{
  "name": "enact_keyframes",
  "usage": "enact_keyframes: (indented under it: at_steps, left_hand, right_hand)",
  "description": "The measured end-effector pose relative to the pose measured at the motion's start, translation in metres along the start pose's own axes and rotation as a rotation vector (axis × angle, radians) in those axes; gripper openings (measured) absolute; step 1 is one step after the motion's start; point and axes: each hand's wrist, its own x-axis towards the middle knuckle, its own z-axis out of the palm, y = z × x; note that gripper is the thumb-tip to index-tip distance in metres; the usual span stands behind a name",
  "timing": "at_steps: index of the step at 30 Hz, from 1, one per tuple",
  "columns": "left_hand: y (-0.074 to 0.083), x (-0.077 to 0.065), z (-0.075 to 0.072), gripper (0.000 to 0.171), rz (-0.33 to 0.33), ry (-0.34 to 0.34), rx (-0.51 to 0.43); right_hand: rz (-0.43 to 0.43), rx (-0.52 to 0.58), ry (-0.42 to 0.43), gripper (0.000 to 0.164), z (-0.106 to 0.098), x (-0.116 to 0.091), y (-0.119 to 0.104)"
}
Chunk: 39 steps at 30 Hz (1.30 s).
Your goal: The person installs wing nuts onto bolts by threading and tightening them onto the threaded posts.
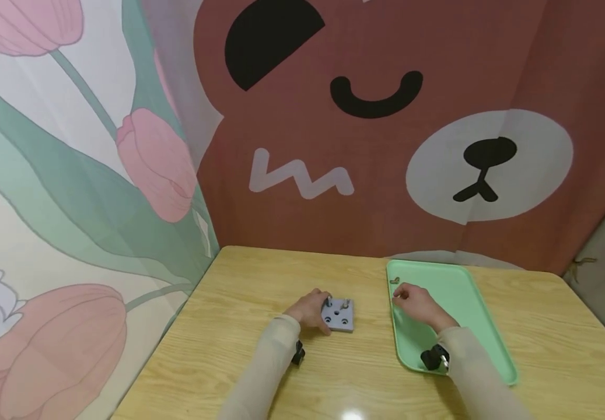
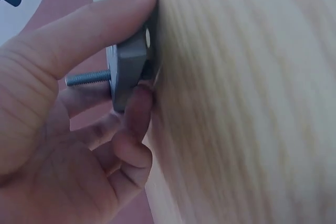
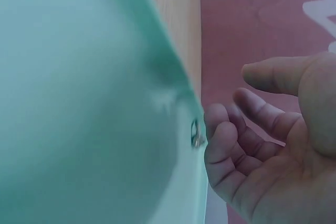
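Observation:
My left hand (image 1: pixel 310 310) grips the left side of a grey square plate (image 1: pixel 336 326) with several holes. In the left wrist view the thumb lies across the plate's edge and fingers curl beneath it. A threaded bolt (image 2: pixel 88 77) sticks out of the plate. A second upright (image 1: pixel 346 304) at the far right corner carries something brass-coloured. Over the left side of the green tray (image 1: pixel 465 294) is my right hand (image 1: pixel 419 304), fingers loosely bent, thumb apart, nothing visible between them. Small brass-coloured hardware (image 1: pixel 395 280) lies in the tray's far left corner, close to those fingers.
The wooden table (image 1: pixel 260 268) carries the plate left of the tray, with bare wood between them. A curtain printed with a bear (image 1: pixel 376 204) hangs behind the table. Another with tulips (image 1: pixel 71 233) hangs along the left side. Each wrist wears a black camera mount (image 1: pixel 432 357).

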Motion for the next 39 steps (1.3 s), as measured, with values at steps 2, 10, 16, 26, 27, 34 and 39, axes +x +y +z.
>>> enact_keyframes:
  at_steps: [2,10,16,26,27,34,39]
  left_hand:
    - [-0.002,0.001,-0.002,0.088,0.012,-0.013,-0.004]
    - [-0.005,0.002,-0.003,0.086,-0.015,-0.053,-0.093]
    - [-0.001,-0.004,0.001,0.096,-0.067,-0.02,-0.118]
    - [0.027,-0.018,0.017,0.094,-0.232,0.121,0.106]
    - [0.032,-0.019,0.019,0.095,-0.253,0.138,0.133]
    - [0.046,-0.021,0.029,0.095,-0.336,0.201,0.197]
    - [0.045,-0.021,0.025,0.087,-0.278,0.183,0.167]
  right_hand:
    - [0.012,-0.001,-0.02,0.016,-0.005,0.0,0.007]
    - [0.065,-0.004,-0.06,0.015,-0.014,-0.001,0.033]
    - [0.084,-0.018,-0.073,0.015,-0.012,0.002,0.04]
    - [0.081,-0.025,-0.078,0.017,-0.011,0.004,0.038]
    - [0.084,-0.021,-0.075,0.016,-0.011,0.003,0.039]
    - [0.059,-0.019,-0.065,0.018,-0.007,0.001,0.038]
    - [0.027,-0.043,-0.028,0.018,-0.008,0.009,0.04]
